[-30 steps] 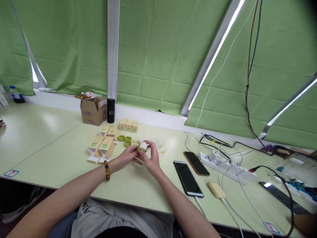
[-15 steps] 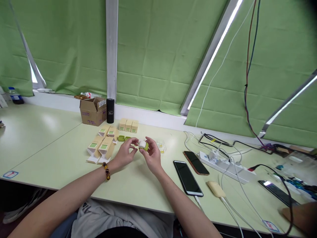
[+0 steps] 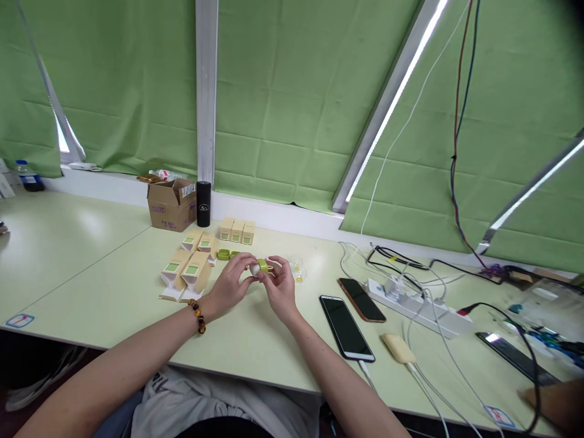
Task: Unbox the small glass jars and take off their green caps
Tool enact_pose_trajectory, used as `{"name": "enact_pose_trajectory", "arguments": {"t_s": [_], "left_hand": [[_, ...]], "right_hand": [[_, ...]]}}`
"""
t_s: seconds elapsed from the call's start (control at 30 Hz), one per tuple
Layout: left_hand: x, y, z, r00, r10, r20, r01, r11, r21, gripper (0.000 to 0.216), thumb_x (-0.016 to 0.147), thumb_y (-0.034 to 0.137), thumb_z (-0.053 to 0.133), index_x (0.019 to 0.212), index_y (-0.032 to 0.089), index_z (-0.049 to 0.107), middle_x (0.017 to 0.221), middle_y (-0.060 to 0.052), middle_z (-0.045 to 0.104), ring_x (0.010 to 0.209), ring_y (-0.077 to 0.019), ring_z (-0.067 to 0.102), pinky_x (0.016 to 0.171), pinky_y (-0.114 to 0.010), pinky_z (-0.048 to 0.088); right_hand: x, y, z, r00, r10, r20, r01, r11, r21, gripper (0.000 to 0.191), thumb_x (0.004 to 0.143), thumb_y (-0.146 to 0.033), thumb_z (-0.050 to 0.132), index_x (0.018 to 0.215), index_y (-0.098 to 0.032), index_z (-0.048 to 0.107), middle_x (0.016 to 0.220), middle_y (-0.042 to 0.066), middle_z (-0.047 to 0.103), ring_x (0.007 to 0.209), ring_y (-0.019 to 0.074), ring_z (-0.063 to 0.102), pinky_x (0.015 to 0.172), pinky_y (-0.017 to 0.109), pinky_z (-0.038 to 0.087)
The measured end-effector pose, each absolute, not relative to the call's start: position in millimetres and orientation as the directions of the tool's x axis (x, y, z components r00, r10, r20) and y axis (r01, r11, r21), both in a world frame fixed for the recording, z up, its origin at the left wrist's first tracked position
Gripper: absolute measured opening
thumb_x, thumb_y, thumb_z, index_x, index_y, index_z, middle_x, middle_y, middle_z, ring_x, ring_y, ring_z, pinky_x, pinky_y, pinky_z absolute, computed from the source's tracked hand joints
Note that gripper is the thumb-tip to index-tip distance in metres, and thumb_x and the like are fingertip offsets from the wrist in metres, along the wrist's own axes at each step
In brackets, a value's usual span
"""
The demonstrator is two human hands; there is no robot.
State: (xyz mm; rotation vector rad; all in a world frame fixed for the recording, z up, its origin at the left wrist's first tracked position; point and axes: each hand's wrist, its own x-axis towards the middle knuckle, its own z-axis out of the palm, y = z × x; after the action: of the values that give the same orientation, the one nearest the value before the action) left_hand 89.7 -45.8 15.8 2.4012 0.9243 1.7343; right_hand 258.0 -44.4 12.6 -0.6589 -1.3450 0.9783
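Observation:
Above the table, both hands hold a small green-and-white case (image 3: 263,266) between their fingertips. My left hand (image 3: 232,281) has its fingers closed round the white rounded end, on the left. My right hand (image 3: 281,288) pinches the green part from the right. Fingers cover much of the case, so its exact kind is unclear. Just behind my left hand lie small green open pieces (image 3: 223,254). Clear plastic pieces (image 3: 298,269) with yellow bits rest beyond my right hand.
Opened cartons (image 3: 194,267) lie left of my hands, with small closed boxes (image 3: 236,231) behind. A cardboard box (image 3: 171,205) and black tumbler (image 3: 203,204) stand farther back. Phones (image 3: 347,328), a power strip (image 3: 415,307) and cables lie right; another person's hand (image 3: 554,398) is at the edge.
My left hand has moved right and closed on the white end of the case. The case has turned in my right hand, its white end now pointing left.

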Motion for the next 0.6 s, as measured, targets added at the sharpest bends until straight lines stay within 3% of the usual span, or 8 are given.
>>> {"name": "enact_pose_trajectory", "arguments": {"t_s": [0.2, 0.4, 0.6], "left_hand": [[87.9, -47.8, 17.8, 0.274, 0.419, 0.865, 0.536, -0.814, 0.225, 0.035, 0.100, 0.019, 0.062, 0.135, 0.024, 0.060, 0.125, -0.012, 0.063, 0.120, -0.0262, 0.062, 0.103, -0.048, 0.057], [86.1, -46.0, 14.8, 0.342, 0.428, 0.837, 0.617, -0.774, 0.143, 0.036, 0.103, 0.019, 0.057, 0.138, 0.022, 0.059, 0.124, -0.013, 0.063, 0.117, -0.0274, 0.062, 0.100, -0.048, 0.057], [86.8, -46.3, 13.4, 0.382, 0.457, 0.803, 0.651, -0.750, 0.117, 0.033, 0.104, 0.021, 0.053, 0.137, 0.020, 0.059, 0.122, -0.014, 0.065, 0.113, -0.0284, 0.063, 0.096, -0.048, 0.058]], "right_hand": [[259.2, -44.0, 14.0, -0.064, 0.851, 0.521, -0.163, 0.506, -0.847, 0.032, 0.091, -0.047, 0.074, 0.114, -0.026, 0.067, 0.139, 0.010, 0.061, 0.082, 0.0165, 0.071, 0.077, 0.040, 0.066], [261.6, -42.7, 10.1, -0.098, 0.890, 0.446, -0.112, 0.435, -0.893, 0.043, 0.094, -0.054, 0.069, 0.125, -0.026, 0.065, 0.126, 0.008, 0.068, 0.083, 0.0184, 0.074, 0.074, 0.038, 0.069], [262.1, -44.8, 9.4, -0.162, 0.867, 0.472, -0.001, 0.478, -0.878, 0.045, 0.097, -0.057, 0.063, 0.130, -0.026, 0.066, 0.122, 0.008, 0.071, 0.079, 0.0187, 0.075, 0.072, 0.038, 0.068]]}}
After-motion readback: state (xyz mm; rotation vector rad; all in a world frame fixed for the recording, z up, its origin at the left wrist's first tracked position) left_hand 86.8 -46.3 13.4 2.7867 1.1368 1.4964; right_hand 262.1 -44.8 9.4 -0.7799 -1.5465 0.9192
